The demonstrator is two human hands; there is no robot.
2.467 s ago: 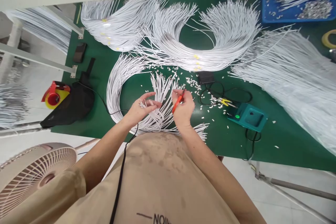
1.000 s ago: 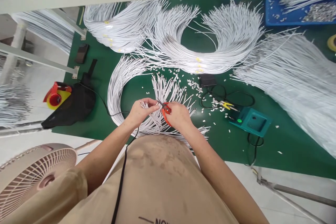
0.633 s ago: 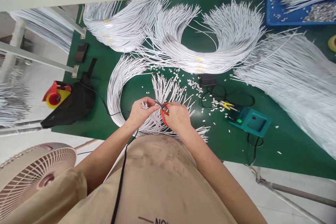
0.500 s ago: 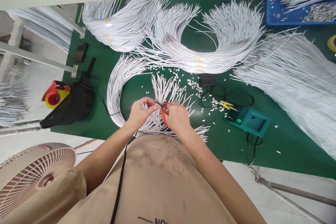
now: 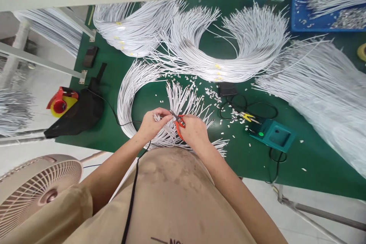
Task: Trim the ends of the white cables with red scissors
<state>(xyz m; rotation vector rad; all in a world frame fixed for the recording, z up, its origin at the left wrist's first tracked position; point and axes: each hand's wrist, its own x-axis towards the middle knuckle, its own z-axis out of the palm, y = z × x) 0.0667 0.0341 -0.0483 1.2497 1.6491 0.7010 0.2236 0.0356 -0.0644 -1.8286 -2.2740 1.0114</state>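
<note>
Left hand (image 5: pixel 153 124), eight o'clock from centre, grasping white strands (image 5: pixel 156 117); right hand (image 5: pixel 195 129), five o'clock, gripping red-handled cutters (image 5: pixel 180 122), blades (image 5: pixel 174 114) meeting left hand's pinch. White wires (image 5: pixel 177 97) fanning toward twelve o'clock on table (image 5: pixel 243 160). Possible harm: skin being nicked, cutters slipping so close.

Bright, even, whitish light covers the green worktop (image 5: pixel 240 162), with soft, faint shadows. Glare whitens the bend of the upper-left wire bundle (image 5: pixel 121 30); the plastic sheeting (image 5: pixel 328 110) and the floor (image 5: pixel 291 223) look pale. Wide-angle distortion stretches the fan (image 5: pixel 40 194) at the lower-left edge. Fine detail smears around the orange-handled cutters (image 5: pixel 180 122).
</note>
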